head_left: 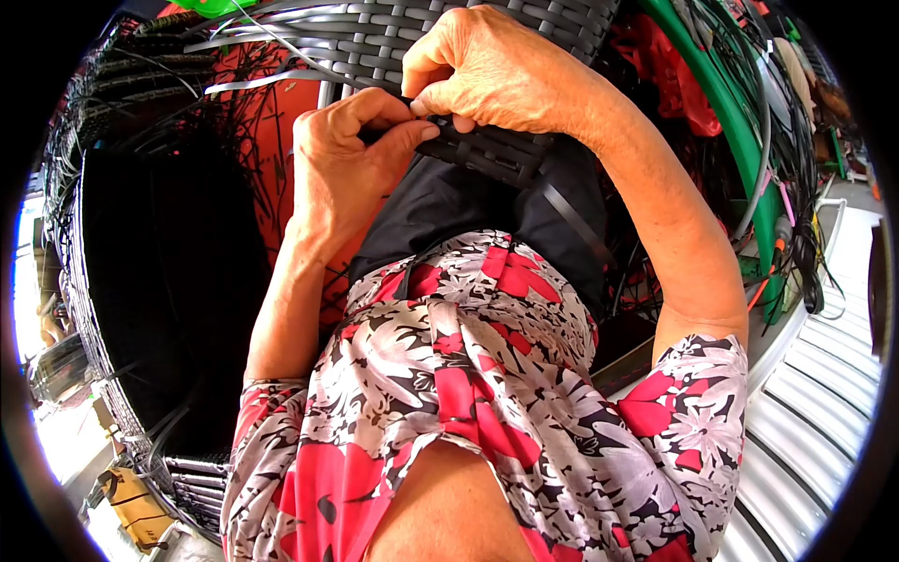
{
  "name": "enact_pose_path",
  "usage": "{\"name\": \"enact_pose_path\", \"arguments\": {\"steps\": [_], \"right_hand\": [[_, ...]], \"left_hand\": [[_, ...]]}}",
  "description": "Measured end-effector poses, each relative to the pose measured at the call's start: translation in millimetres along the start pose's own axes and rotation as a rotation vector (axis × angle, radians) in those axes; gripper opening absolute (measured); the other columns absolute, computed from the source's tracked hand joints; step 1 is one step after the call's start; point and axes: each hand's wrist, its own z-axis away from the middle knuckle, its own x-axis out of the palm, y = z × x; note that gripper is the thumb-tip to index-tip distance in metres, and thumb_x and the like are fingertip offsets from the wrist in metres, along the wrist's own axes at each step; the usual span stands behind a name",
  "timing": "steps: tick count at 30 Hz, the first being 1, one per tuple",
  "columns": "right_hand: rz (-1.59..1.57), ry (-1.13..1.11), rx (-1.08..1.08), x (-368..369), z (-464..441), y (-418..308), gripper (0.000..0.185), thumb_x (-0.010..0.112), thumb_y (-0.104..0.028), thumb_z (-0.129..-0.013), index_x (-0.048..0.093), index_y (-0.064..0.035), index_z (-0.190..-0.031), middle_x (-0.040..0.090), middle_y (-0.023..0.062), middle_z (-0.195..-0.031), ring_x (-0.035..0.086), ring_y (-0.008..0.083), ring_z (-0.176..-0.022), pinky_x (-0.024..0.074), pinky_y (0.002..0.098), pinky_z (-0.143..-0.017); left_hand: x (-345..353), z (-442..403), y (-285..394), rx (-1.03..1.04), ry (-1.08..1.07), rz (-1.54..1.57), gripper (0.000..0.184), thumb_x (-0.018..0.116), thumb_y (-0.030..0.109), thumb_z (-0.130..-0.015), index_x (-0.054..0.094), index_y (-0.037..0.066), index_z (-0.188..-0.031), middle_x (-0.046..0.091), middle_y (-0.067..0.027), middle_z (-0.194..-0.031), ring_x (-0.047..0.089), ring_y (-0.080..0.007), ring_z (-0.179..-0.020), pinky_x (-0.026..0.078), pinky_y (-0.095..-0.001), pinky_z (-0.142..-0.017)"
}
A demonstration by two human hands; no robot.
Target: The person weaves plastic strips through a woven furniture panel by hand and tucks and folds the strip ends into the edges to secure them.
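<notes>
Grey flat strips form a woven panel [412,37] at the top of the view, with loose strip ends fanning out to its left. Its dark lower edge [492,155] rests over my lap. At this edge my left hand [351,140] is closed, thumb and forefinger pinched together. Touching or nearly touching it, my right hand [478,80] is closed too, its fingers curled down on the weave. What lies between the fingertips of either hand is too small to make out. A loose dark strip [571,220] hangs from the edge across my thigh.
A large dark woven basket [84,272] stands at the left. Red material [281,140] lies behind my left arm. At the right are a green curved frame [721,112], hanging bundles of dark strips [805,215], a red plastic bag [679,89] and a white slatted surface [805,403].
</notes>
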Motion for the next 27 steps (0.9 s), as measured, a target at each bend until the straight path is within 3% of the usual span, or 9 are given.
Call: {"name": "enact_pose_path", "arguments": {"steps": [4,12,14,16,19,22,24,25,27], "right_hand": [[0.041,0.028,-0.027,5,-4,6,0.018,0.057,-0.009,-0.075,0.065,0.0066,-0.076,0.064,0.0198,-0.069,0.063,0.0254,-0.065,0.0484,0.0357,-0.064],[0.122,0.064,0.008,9,-7,4,0.017,0.057,-0.009,-0.072,0.063,0.0061,-0.075,0.061,0.0225,-0.069,0.063,0.0289,-0.066,0.0474,0.0373,-0.064],[0.128,0.073,0.02,10,-7,6,0.017,0.057,-0.009,-0.071,0.062,0.006,-0.075,0.061,0.0232,-0.07,0.063,0.0298,-0.066,0.0472,0.0377,-0.064],[0.128,0.095,-0.002,10,-7,7,0.017,0.057,-0.01,-0.071,0.062,0.0059,-0.075,0.061,0.0235,-0.07,0.062,0.0306,-0.065,0.047,0.038,-0.064],[0.129,0.059,0.013,7,-5,5,0.017,0.058,-0.01,-0.072,0.063,0.0058,-0.076,0.061,0.0216,-0.069,0.063,0.0271,-0.064,0.0471,0.0374,-0.062],[-0.044,0.136,-0.07,8,-1,6,0.015,0.06,-0.009,-0.077,0.064,0.0052,-0.077,0.064,0.0151,-0.066,0.061,0.0181,-0.059,0.0462,0.033,-0.057],[-0.238,0.105,0.197,-1,10,-5,0.013,0.062,-0.008,-0.081,0.065,0.0045,-0.08,0.065,0.0074,-0.068,0.056,0.0092,-0.055,0.0444,0.026,-0.051],[-0.358,0.105,0.069,-4,16,3,0.01,0.062,-0.006,-0.083,0.065,0.0038,-0.083,0.065,0.0051,-0.072,0.054,0.0062,-0.053,0.0429,0.0206,-0.049],[-0.45,0.167,0.08,-7,27,7,0.009,0.061,-0.005,-0.085,0.063,0.0041,-0.086,0.066,0.0068,-0.075,0.054,0.0065,-0.053,0.0432,0.02,-0.049]], "left_hand": [[2,-2,0,-0.125,0.009,0.033,0.012,0.076,0.005,-0.071,0.065,-0.001,-0.074,0.065,-0.0076,-0.063,0.055,-0.009,-0.052,0.044,-0.0238,-0.052],[5,-2,-15,-0.114,0.023,-0.034,0.015,0.078,0.011,-0.069,0.066,0.002,-0.073,0.065,-0.0067,-0.064,0.06,-0.0133,-0.055,0.046,-0.0255,-0.054],[5,-2,-15,-0.103,-0.006,-0.106,0.008,0.075,0.004,-0.075,0.068,0.001,-0.077,0.069,-0.0033,-0.069,0.06,-0.0044,-0.063,0.048,-0.0196,-0.06],[6,-2,-17,-0.085,0.002,-0.099,0.008,0.075,0.004,-0.075,0.068,0.001,-0.077,0.068,-0.0027,-0.068,0.059,-0.004,-0.061,0.046,-0.0194,-0.059],[-1,0,-7,-0.103,-0.045,-0.058,0.007,0.074,0.004,-0.075,0.067,0.001,-0.077,0.066,-0.0009,-0.065,0.055,-0.0033,-0.059,0.042,-0.019,-0.055],[-19,0,6,-0.145,-0.154,-0.017,0.01,0.074,0.005,-0.074,0.066,0.0,-0.076,0.06,-0.0007,-0.059,0.05,-0.0039,-0.055,0.039,-0.0211,-0.051],[-29,4,8,-0.125,-0.206,0.029,0.011,0.074,0.005,-0.073,0.065,-0.001,-0.076,0.055,-0.0009,-0.057,0.047,-0.0058,-0.053,0.038,-0.0234,-0.05],[-33,5,11,-0.122,-0.205,0.03,0.011,0.074,0.005,-0.073,0.065,-0.001,-0.076,0.055,-0.0009,-0.057,0.047,-0.0058,-0.053,0.038,-0.0234,-0.05],[-39,4,20,-0.063,-0.252,0.045,0.01,0.073,0.004,-0.073,0.065,-0.001,-0.076,0.057,-0.001,-0.06,0.048,-0.006,-0.056,0.038,-0.0236,-0.052]]}}
